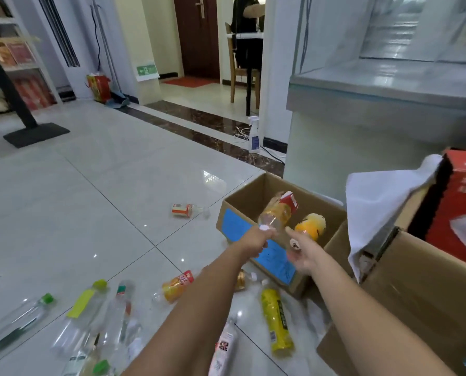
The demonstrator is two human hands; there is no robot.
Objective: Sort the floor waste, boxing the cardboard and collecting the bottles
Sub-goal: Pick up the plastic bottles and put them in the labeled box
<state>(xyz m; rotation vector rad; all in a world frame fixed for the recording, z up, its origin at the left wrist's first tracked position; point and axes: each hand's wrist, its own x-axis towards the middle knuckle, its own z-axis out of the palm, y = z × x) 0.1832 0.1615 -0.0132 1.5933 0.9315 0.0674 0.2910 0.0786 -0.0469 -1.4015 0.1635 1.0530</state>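
Note:
My left hand (261, 237) grips the white-capped neck of a clear bottle with a red label (279, 213), tilted over the open small cardboard box (242, 198) that has blue labels on its side. My right hand (303, 253) is just right of it, fingers loosely curled around the cap end of an orange bottle (311, 226) above the same box. A larger cardboard box (421, 270) at the right holds a red carton (462, 213) and a white sheet (381, 196). Several bottles lie on the tiles below my arms, among them a yellow bottle (276, 321) and an orange-juice bottle (177, 286).
A small red-labelled bottle (185, 210) lies alone left of the small box. Clear bottles (90, 308) are scattered at the lower left. A spray bottle (254, 134) and cables stand by the pillar. A black table base (36, 134) sits far left; a counter wall (362, 137) rises behind the boxes.

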